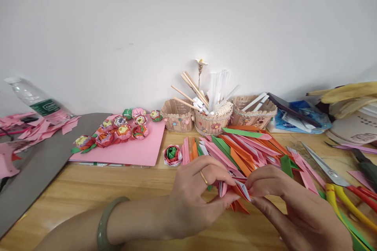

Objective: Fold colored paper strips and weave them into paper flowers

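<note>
Carefully, from my remote seat, I'd even the creases of the folded paper (242, 190), pinched near and right of centre by left hand (198, 196) and right hand (296, 204) alike (light pressure should spare thin layers), with room over the tabletop (126, 183) leftward and scissors (333, 173) edging the right.

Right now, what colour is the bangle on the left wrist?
Greyish green; the bangle shows in the head view.

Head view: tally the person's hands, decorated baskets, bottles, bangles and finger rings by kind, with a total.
Left hand and right hand: 2
Decorated baskets: 3
Bottle: 1
Green bangle: 1
Gold ring: 1
Total: 8
</note>
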Demonstrator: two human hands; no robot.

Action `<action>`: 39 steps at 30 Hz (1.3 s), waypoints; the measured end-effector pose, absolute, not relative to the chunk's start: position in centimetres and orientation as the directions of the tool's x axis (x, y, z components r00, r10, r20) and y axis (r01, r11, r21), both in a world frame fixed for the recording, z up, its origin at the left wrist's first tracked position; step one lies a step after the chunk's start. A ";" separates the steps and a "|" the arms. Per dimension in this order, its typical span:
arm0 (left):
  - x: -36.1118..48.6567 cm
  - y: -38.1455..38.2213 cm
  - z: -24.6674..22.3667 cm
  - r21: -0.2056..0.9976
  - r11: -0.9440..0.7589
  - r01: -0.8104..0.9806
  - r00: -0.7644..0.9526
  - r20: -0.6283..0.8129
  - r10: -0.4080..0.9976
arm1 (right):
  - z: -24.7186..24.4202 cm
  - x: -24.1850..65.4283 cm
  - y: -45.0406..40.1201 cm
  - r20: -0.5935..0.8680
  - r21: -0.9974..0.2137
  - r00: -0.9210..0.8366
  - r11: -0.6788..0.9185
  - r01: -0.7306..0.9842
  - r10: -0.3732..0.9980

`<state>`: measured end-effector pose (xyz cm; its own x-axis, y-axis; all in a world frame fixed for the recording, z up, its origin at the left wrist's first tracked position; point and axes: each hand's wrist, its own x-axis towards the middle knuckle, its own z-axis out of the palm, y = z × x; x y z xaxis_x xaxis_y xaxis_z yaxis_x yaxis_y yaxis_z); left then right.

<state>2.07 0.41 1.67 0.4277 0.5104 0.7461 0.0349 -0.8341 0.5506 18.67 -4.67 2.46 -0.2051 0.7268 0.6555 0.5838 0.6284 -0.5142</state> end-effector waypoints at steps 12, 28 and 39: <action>2.1 0.4 1.5 0.569 -0.821 0.034 0.434 0.732 0.525 | 2.3 18.8 -4.6 0.650 -0.541 -0.200 0.632 0.555 0.733; 2.1 0.5 1.5 0.568 -0.822 0.045 0.428 0.733 0.529 | 1.9 19.0 -4.5 0.624 -0.573 -0.209 0.622 0.534 0.753; 1.9 0.9 2.4 0.757 -0.652 -0.036 0.569 0.552 0.609 | 2.2 19.0 -4.4 0.611 -0.595 -0.240 0.638 0.488 0.754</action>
